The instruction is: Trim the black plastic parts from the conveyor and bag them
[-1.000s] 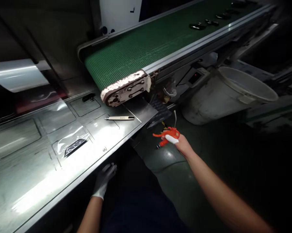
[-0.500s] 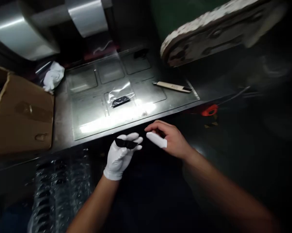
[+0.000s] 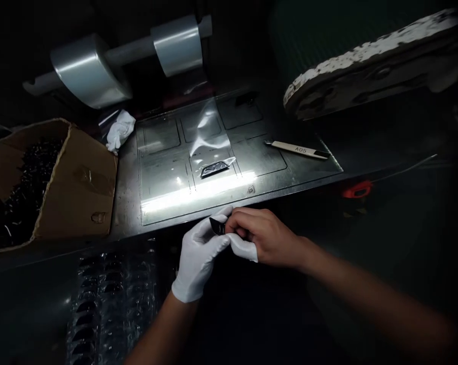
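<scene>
Just off the table's front edge, my left hand (image 3: 198, 253), in a white glove, grips a small black plastic piece (image 3: 216, 226) between thumb and fingers. My right hand (image 3: 269, 234) is bare apart from a white cover on its thumb. Its curled fingers pinch at the right end of that piece, hiding that end. Beyond the hands, a second black piece (image 3: 214, 169) lies under a strip of clear film (image 3: 210, 134) on the glass-like sheet (image 3: 164, 187) covering the tabletop.
A cardboard box (image 3: 78, 177) of black bits stands left. Two film rolls (image 3: 90, 68) hang behind. A slim tool (image 3: 299, 150) marked A05 and a crumpled white cloth (image 3: 120, 131) lie on the table. Clear trays (image 3: 112, 304) with black pieces sit lower left; a red object (image 3: 357, 189) is right.
My right hand has come in to the black piece and closed its fingers at its end. My left hand has turned and closed more around it. The view has shifted.
</scene>
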`<state>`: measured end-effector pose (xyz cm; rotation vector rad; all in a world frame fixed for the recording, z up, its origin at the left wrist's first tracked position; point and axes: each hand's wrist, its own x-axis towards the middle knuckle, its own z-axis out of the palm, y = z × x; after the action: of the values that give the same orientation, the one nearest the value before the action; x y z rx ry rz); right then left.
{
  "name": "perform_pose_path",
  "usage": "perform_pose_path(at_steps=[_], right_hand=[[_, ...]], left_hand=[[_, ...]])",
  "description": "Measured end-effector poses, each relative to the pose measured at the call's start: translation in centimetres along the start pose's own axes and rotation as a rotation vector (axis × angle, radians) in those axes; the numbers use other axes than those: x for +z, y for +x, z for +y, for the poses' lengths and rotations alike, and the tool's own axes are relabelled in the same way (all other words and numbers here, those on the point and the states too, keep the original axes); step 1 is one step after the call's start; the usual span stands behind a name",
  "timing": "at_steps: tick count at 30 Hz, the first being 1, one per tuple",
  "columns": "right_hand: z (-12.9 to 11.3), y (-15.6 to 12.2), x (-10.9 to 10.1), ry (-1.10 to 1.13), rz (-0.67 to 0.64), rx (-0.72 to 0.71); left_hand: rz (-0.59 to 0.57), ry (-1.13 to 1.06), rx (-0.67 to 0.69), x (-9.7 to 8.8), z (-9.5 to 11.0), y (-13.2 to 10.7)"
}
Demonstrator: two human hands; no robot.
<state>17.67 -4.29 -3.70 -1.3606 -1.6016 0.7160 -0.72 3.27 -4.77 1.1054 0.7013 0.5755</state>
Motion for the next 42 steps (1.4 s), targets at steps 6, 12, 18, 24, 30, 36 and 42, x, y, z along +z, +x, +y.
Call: perform_pose_path(at_steps=[6,12,18,24,30,36,42], right_hand=[[0.8,-4.5,-1.8,0.413,0.402,0.370],[1.6,-8.7,-1.8,0.431,0.472,0.439],[1.5,-9.7,-2.9,0.407,0.561,0.481],[0.9,-5.0,-6.7,0.089,0.402,0.384],[-0.2,7.2,-7.6,-0.610,-0.122,0.052],[-1.0,15.6,-4.6,-1.149,-0.591,-0.008],[0.3,17.3,-3.4,-1.208,-0.669,-0.043]], left_hand=[[-0.110,0.734,0.362,0.5,5.5,6.1],[-0.226,1.807,0.682,0.7,7.6,14.6],[-0.221,1.896,0.775,0.1,7.6,13.1],[-0.156,1.636,0.772,-3.2,4.7,8.4],[-0.047,1.458,0.761,-4.9,2.2,6.1],[-0.052,1.460,0.688,-5.2,2.4,6.2],[-0.093,1.394,0.638,-5.6,2.3,6.7]])
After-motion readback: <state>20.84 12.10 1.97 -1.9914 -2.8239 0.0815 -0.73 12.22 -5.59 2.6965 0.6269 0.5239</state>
